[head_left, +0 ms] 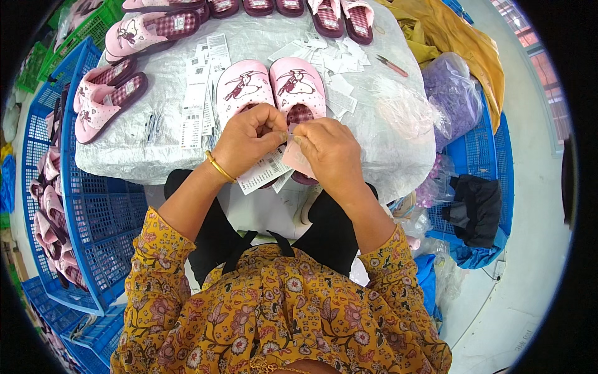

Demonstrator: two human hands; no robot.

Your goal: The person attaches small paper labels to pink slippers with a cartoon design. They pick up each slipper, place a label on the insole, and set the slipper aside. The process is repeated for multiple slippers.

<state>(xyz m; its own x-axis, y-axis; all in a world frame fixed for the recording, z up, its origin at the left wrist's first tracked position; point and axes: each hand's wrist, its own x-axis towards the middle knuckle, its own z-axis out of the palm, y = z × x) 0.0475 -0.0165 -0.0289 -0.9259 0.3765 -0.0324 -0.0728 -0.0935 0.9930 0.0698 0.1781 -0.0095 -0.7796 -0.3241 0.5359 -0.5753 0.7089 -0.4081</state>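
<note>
A pair of pink slippers, a left one (244, 86) and a right one (299, 84), lies in front of me, toes away, each with a dark cartoon print. Over their heel ends, my right hand (330, 153) is closed with thumb and finger pinching a pink hang tag (298, 160). Close beside it, my left hand (254, 138) is closed in a pinch, its fingertips nearly touching the right hand's. What it grips is too small to make out. White printed tags (263, 172) hang below the left fingers, partly covered by that hand.
Around the plastic-covered table (398, 146) lie more slippers (111, 100), strips of printed labels (197, 103), loose tags (339, 87) and small snips (392, 66). Blue crates stand left (103, 224) and right (498, 156), the left holding slippers. A purple bundle in plastic (453, 93) sits at right.
</note>
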